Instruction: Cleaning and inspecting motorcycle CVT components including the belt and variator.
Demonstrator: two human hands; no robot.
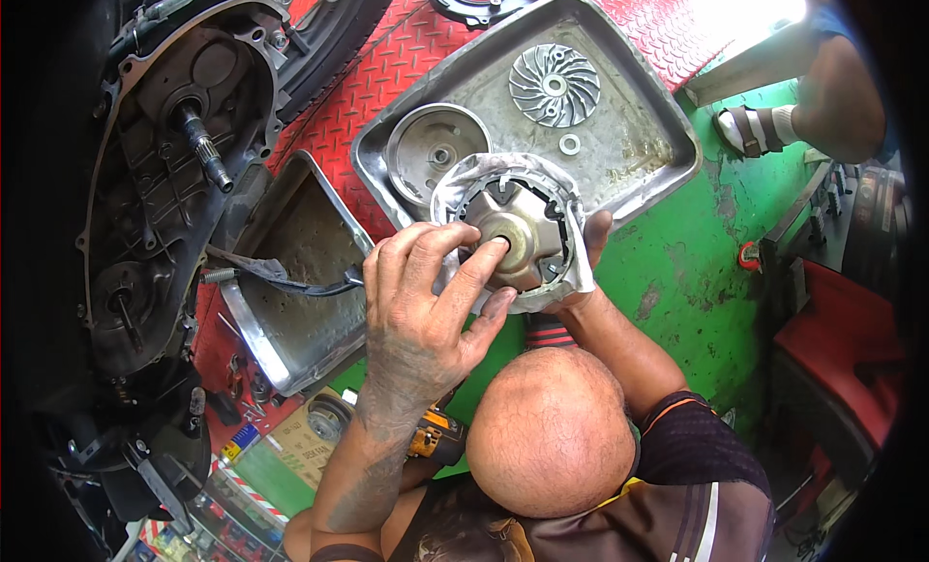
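L hand (416, 305) lies on the near L of the domed part (529, 225): fingers apart, index tip right at the ctr hole, axis facing up. R hand (599, 235) is at its R side, w/ white cloth (582, 270) btwn; can't tell if those mostly hidden fingers clamp. Part's by tray's (634, 88) near edge.
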